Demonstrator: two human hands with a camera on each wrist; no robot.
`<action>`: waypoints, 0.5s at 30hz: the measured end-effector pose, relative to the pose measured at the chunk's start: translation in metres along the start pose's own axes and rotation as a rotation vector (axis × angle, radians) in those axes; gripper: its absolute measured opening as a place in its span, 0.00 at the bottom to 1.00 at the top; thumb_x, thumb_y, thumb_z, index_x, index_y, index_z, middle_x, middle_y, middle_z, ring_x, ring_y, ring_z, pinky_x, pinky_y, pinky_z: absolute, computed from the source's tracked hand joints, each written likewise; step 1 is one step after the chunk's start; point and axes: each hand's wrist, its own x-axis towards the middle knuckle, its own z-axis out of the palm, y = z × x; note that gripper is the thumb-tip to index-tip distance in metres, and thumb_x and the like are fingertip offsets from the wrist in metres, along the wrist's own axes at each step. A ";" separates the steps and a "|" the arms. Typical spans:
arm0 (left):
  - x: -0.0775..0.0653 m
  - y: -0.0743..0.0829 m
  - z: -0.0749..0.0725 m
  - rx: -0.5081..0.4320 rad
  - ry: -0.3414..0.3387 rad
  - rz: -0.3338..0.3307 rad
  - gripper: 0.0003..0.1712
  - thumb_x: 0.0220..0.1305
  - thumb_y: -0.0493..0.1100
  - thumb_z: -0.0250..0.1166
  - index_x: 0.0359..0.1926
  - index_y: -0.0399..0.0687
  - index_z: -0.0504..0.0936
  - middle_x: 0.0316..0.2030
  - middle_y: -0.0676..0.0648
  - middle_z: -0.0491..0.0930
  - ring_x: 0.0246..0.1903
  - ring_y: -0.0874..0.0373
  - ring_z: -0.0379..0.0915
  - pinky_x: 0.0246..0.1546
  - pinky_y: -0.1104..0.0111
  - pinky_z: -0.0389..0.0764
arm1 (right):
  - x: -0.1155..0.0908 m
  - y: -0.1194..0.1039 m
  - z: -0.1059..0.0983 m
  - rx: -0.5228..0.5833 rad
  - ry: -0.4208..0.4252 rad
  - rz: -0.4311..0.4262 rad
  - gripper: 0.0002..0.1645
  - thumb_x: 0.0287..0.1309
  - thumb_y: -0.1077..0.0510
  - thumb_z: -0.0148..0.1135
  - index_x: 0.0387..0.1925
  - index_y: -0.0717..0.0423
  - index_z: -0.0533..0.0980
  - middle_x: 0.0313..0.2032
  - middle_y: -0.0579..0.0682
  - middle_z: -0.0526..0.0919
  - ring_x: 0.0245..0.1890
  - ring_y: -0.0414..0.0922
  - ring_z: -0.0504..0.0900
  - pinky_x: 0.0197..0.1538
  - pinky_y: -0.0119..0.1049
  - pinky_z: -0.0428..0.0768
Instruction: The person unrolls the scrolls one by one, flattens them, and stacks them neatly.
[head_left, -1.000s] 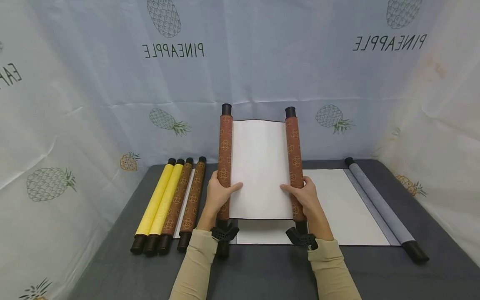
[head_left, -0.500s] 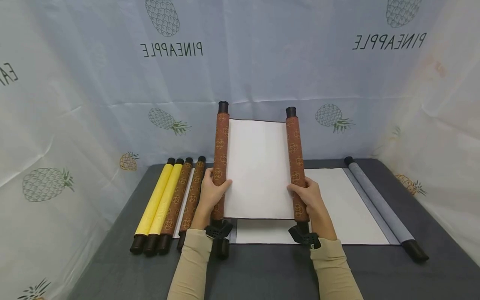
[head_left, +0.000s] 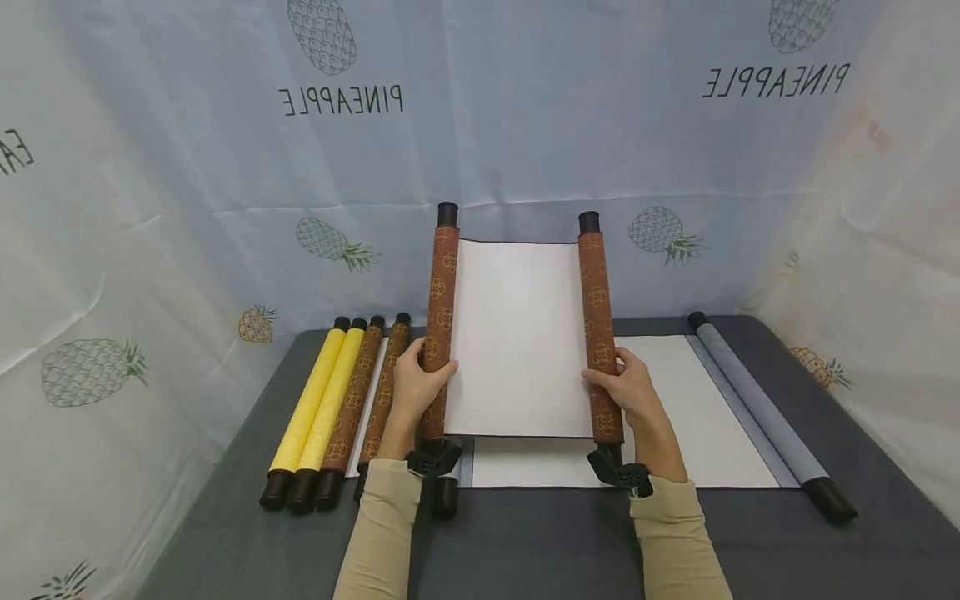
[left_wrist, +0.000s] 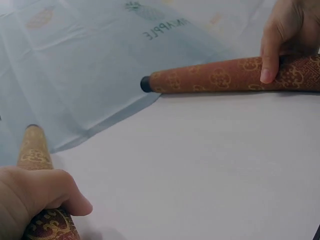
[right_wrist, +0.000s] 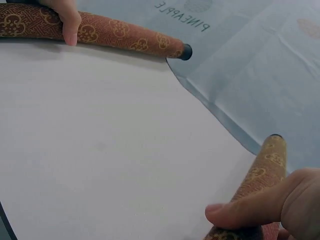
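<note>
A brown scroll with gold flower patterns and black end knobs is held up above the table, its white paper [head_left: 519,342] stretched between two rolled ends. My left hand [head_left: 412,385] grips the left roll [head_left: 444,283], thumb lying over its inner edge. On the other side my right hand [head_left: 632,388] holds the right roll [head_left: 596,292] the same way. Both wrist views show a thumb across the patterned cloth, with the fingers behind mostly hidden. Behind the held scroll, a grey scroll [head_left: 697,408] lies unrolled on the table, partly covered by it.
Two yellow scrolls [head_left: 309,400] lie rolled up at the table's left. Beside them a brown patterned scroll [head_left: 356,396] lies slightly open, a white strip between its rolls. The dark grey table [head_left: 525,542] backs onto a pineapple-print curtain [head_left: 510,125].
Both hands have moved apart, the left one leftward and the right one rightward. The white paper between the brown rolls shows wider than before.
</note>
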 end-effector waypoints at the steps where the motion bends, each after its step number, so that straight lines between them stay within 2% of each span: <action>1: 0.000 0.001 -0.001 -0.001 0.000 0.003 0.31 0.55 0.38 0.67 0.60 0.33 0.72 0.49 0.32 0.79 0.45 0.40 0.79 0.43 0.53 0.83 | -0.001 -0.001 0.000 -0.002 -0.007 0.005 0.42 0.63 0.59 0.58 0.71 0.68 0.50 0.62 0.73 0.67 0.52 0.55 0.78 0.50 0.45 0.78; 4: 0.000 0.002 -0.003 -0.007 0.000 0.003 0.32 0.55 0.38 0.67 0.61 0.32 0.71 0.50 0.32 0.79 0.47 0.40 0.79 0.46 0.52 0.82 | -0.002 -0.004 0.002 0.012 -0.010 0.017 0.42 0.65 0.60 0.52 0.72 0.70 0.45 0.65 0.73 0.62 0.60 0.63 0.69 0.58 0.55 0.72; 9: 0.000 0.004 -0.004 0.000 -0.009 0.006 0.39 0.56 0.37 0.67 0.68 0.33 0.63 0.56 0.30 0.76 0.52 0.39 0.77 0.50 0.50 0.81 | 0.000 -0.003 0.005 0.026 0.056 0.038 0.38 0.63 0.58 0.49 0.70 0.70 0.51 0.62 0.71 0.65 0.55 0.58 0.71 0.52 0.49 0.75; 12: 0.000 0.005 -0.005 0.004 -0.049 -0.006 0.41 0.58 0.38 0.66 0.70 0.34 0.59 0.59 0.30 0.74 0.55 0.38 0.76 0.52 0.50 0.80 | 0.000 -0.003 0.005 0.038 0.102 0.070 0.40 0.62 0.55 0.54 0.70 0.69 0.52 0.62 0.69 0.65 0.53 0.57 0.71 0.52 0.48 0.75; 15: 0.000 0.004 -0.005 -0.014 -0.104 -0.051 0.41 0.62 0.38 0.63 0.72 0.35 0.55 0.63 0.31 0.70 0.59 0.37 0.72 0.57 0.47 0.76 | 0.000 -0.002 0.005 0.049 0.119 0.096 0.47 0.59 0.54 0.61 0.71 0.67 0.51 0.63 0.68 0.64 0.56 0.57 0.71 0.55 0.50 0.75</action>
